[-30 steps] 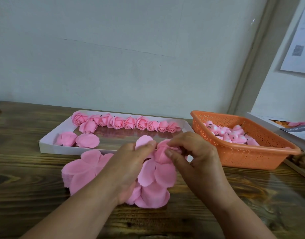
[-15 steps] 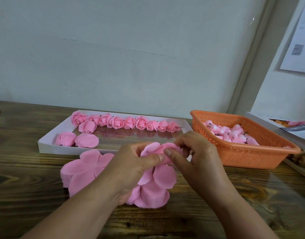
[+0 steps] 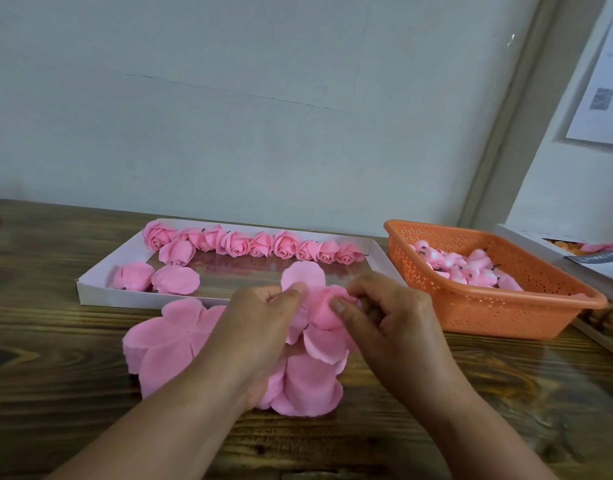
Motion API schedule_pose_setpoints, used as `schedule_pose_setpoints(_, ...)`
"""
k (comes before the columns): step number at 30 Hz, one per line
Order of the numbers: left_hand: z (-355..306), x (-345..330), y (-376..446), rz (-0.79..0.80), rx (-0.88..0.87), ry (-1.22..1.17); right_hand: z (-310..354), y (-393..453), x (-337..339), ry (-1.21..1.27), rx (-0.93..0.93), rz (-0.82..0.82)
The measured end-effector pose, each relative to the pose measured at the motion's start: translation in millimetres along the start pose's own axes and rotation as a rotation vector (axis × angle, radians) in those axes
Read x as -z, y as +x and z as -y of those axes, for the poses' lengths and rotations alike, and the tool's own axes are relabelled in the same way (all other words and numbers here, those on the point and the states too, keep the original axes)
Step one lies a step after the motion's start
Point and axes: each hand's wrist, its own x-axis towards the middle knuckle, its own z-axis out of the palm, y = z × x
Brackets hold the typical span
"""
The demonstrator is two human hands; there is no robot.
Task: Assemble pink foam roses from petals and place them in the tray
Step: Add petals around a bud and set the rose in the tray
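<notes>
A half-wrapped pink foam rose (image 3: 324,308) sits between my hands above the table. My left hand (image 3: 260,327) pinches one of its raised petals with thumb and fingers. My right hand (image 3: 391,317) grips the rolled bud from the right, thumb pressed on its front. Beneath them lies a stack of flat pink petal sheets (image 3: 308,386), and a second stack (image 3: 166,341) lies to the left. The white tray (image 3: 90,289) behind holds a row of several finished roses (image 3: 260,244) along its far side and two more (image 3: 156,278) at its near left.
An orange perforated basket (image 3: 506,310) with several pink bud cores stands at the right. A box with papers sits at the far right edge. The wooden table runs up to a pale wall behind the tray.
One petal that was folded over the bud half a second ago now stands upright in my left fingers. My right thumb has shifted onto the bud's front. Both hands stay in place.
</notes>
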Motion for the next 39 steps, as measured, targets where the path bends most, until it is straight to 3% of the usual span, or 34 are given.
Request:
schedule_pose_setpoints(6,-3,2,-1,-0.059,-0.014,-0.017,2,0,4,-0.033,0.157,0.060)
schedule_pose_setpoints(14,1,-1,-6,-0.002,-0.188,0.209,1,-1,6,-0.124,0.264,0.070)
schedule_pose_setpoints(21,1,3,-7,0.130,-0.275,0.439,-1,-2,8,-0.141,0.213,0.137)
schedule_pose_setpoints(28,0,4,-10,0.230,-0.374,0.606,-7,0,6,0.039,-0.040,0.132)
schedule_pose_setpoints(31,-1,4,-13,0.295,-0.352,0.574,-6,1,7,0.151,-0.123,0.176)
schedule_pose_setpoints(33,-1,5,-12,0.249,-0.308,0.490,-8,2,8,0.221,-0.180,0.153)
schedule_pose_setpoints(37,-5,6,-7,0.229,-0.069,0.192,-8,3,11,0.327,-0.217,0.145)
schedule_pose_setpoints(39,-6,7,-8,0.249,-0.038,0.181,-7,3,12,0.335,-0.204,0.172)
